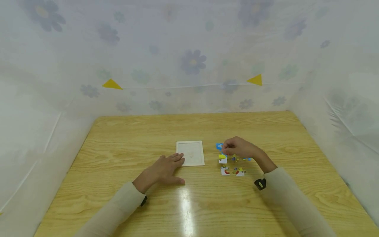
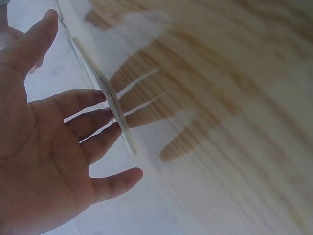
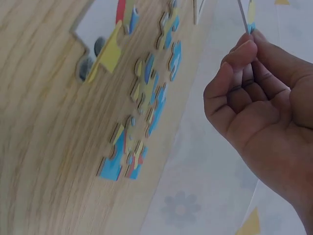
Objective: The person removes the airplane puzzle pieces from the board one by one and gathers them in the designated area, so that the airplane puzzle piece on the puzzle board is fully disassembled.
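My left hand (image 1: 165, 168) lies with its fingers spread and touches the near left edge of a pale square puzzle tray (image 1: 204, 154). In the left wrist view its straight fingers (image 2: 100, 122) meet the tray's thin edge. Farther right, my right hand (image 1: 240, 147) is raised over loose jigsaw pieces and pinches one jigsaw piece (image 3: 251, 17) between thumb and forefinger. That piece stands nearly edge-on in the right wrist view, with yellow and blue showing. Its other fingers are curled toward the palm. No pieces show in the tray.
Several jigsaw pieces lie right of the tray, among them a blue piece (image 1: 218, 146) and a red-and-white piece (image 1: 225, 171). A glossy wooden table (image 1: 133, 131) carries everything. Flower-patterned white curtains (image 1: 165, 65) with yellow triangles enclose the back and sides.
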Motion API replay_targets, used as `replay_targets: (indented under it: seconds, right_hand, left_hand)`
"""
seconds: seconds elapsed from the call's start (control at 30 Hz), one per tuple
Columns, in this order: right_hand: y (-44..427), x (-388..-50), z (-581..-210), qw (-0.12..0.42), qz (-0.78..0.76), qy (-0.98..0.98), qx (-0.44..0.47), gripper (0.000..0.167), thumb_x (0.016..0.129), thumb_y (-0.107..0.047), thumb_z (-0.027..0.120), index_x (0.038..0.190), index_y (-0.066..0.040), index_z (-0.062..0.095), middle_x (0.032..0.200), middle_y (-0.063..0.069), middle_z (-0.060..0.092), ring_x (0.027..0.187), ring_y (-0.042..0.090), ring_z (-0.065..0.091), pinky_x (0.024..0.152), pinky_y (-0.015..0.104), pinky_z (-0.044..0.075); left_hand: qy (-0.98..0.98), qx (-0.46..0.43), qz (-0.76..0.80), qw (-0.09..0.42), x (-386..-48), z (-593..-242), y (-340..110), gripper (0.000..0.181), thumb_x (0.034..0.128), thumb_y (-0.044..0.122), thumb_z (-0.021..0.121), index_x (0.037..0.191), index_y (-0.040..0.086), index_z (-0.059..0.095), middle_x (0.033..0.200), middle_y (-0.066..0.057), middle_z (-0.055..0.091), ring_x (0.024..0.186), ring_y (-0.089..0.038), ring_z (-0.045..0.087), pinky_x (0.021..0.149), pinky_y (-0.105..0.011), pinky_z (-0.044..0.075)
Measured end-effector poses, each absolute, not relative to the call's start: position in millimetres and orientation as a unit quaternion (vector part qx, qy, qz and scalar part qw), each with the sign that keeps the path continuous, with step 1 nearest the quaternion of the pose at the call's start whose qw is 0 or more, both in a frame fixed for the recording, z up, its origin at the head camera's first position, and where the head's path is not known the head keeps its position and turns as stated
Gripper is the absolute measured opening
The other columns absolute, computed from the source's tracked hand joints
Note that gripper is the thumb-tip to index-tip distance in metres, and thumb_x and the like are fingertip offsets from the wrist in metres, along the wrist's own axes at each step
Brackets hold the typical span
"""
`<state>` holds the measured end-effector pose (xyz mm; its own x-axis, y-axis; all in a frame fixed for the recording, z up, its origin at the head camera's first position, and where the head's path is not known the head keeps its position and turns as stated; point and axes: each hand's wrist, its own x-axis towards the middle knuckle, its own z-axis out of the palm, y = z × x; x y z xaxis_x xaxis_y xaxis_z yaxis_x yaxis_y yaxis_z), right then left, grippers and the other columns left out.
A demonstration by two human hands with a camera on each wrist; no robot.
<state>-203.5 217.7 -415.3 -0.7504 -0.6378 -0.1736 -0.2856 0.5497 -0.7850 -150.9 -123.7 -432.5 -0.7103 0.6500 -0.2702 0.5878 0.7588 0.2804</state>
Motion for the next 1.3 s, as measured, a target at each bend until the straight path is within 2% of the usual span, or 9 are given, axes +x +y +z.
replay_targets:
  seconds: [0.13, 0.27, 0.4, 0.47, 0.7, 0.83, 1.03, 1.2, 1.3]
  right_hand:
    - [234, -203, -417, 0.237, -0.385, 0.850, -0.269, 0.021, 0.098, -0.016, 0.051, 0.093, 0.001, 0.063, 0.073, 0.011, 0.053, 0.058, 0.013, 0.043, 0.057, 0.028, 0.042]
    - [248, -201, -419, 0.245, -0.391, 0.848, -0.260, 0.023, 0.099, -0.018, 0.050, 0.091, 0.001, 0.062, 0.072, 0.015, 0.052, 0.060, 0.028, 0.045, 0.057, 0.036, 0.043]
    - [261, -199, -421, 0.243, -0.382, 0.854, -0.258, 0.024, 0.099, -0.017, 0.049, 0.088, 0.002, 0.060, 0.073, 0.020, 0.052, 0.064, 0.037, 0.046, 0.059, 0.036, 0.043]
    - [267, -197, -421, 0.243, -0.374, 0.857, -0.258, 0.024, 0.099, -0.016, 0.050, 0.086, 0.002, 0.059, 0.072, 0.018, 0.052, 0.063, 0.034, 0.047, 0.060, 0.034, 0.043]
    - [285, -189, -418, 0.251, -0.365, 0.862, -0.247, 0.022, 0.098, -0.014, 0.050, 0.083, 0.001, 0.058, 0.068, 0.001, 0.046, 0.057, 0.006, 0.037, 0.057, 0.026, 0.038]
    - [294, -188, -418, 0.259, -0.374, 0.858, -0.240, 0.021, 0.098, -0.012, 0.050, 0.085, 0.003, 0.059, 0.068, 0.000, 0.044, 0.056, 0.004, 0.035, 0.055, 0.026, 0.037]
    - [303, -185, -420, 0.279, -0.371, 0.862, -0.203, 0.019, 0.098, -0.011, 0.051, 0.095, 0.004, 0.062, 0.071, 0.004, 0.049, 0.058, 0.005, 0.038, 0.056, 0.026, 0.038]
    - [306, -181, -422, 0.282, -0.363, 0.865, -0.201, 0.018, 0.097, -0.009, 0.051, 0.093, 0.005, 0.062, 0.072, 0.004, 0.050, 0.059, 0.008, 0.039, 0.058, 0.027, 0.039]
    - [306, -180, -424, 0.279, -0.357, 0.870, -0.196, 0.018, 0.096, -0.009, 0.052, 0.090, 0.004, 0.062, 0.077, 0.005, 0.056, 0.062, 0.007, 0.042, 0.059, 0.026, 0.040]
  left_hand:
    - [0.921, 0.336, 0.085, 0.178, -151, -433, -124, 0.085, 0.0836, 0.060, 0.060, 0.147, 0.009, 0.035, 0.157, -0.007, 0.026, 0.145, -0.027, 0.026, 0.107, -0.063, 0.028]
    - [0.920, 0.337, 0.086, 0.178, -151, -433, -124, 0.086, 0.0834, 0.060, 0.060, 0.147, 0.009, 0.035, 0.157, -0.008, 0.027, 0.145, -0.027, 0.025, 0.106, -0.063, 0.028]
    - [0.920, 0.339, 0.083, 0.176, -152, -433, -124, 0.086, 0.0833, 0.060, 0.060, 0.147, 0.009, 0.034, 0.157, -0.008, 0.027, 0.145, -0.027, 0.026, 0.106, -0.063, 0.029]
    - [0.921, 0.340, 0.080, 0.175, -152, -433, -123, 0.086, 0.0833, 0.060, 0.060, 0.147, 0.009, 0.034, 0.157, -0.008, 0.027, 0.145, -0.027, 0.026, 0.106, -0.062, 0.029]
    - [0.920, 0.340, 0.079, 0.177, -151, -433, -124, 0.086, 0.0836, 0.060, 0.060, 0.147, 0.009, 0.034, 0.157, -0.007, 0.026, 0.145, -0.027, 0.026, 0.106, -0.063, 0.029]
    - [0.921, 0.341, 0.077, 0.175, -151, -432, -124, 0.086, 0.0836, 0.060, 0.059, 0.147, 0.008, 0.034, 0.157, -0.008, 0.026, 0.145, -0.027, 0.026, 0.106, -0.063, 0.029]
    - [0.920, 0.345, 0.074, 0.172, -151, -432, -124, 0.086, 0.0839, 0.061, 0.059, 0.147, 0.009, 0.034, 0.157, -0.008, 0.027, 0.144, -0.027, 0.026, 0.105, -0.062, 0.030]
    - [0.919, 0.343, 0.085, 0.176, -151, -431, -123, 0.085, 0.0840, 0.058, 0.060, 0.147, 0.008, 0.035, 0.156, -0.008, 0.027, 0.144, -0.028, 0.027, 0.106, -0.063, 0.029]
    - [0.919, 0.342, 0.087, 0.177, -150, -431, -122, 0.085, 0.0839, 0.058, 0.061, 0.147, 0.007, 0.035, 0.156, -0.009, 0.027, 0.144, -0.028, 0.027, 0.106, -0.063, 0.029]
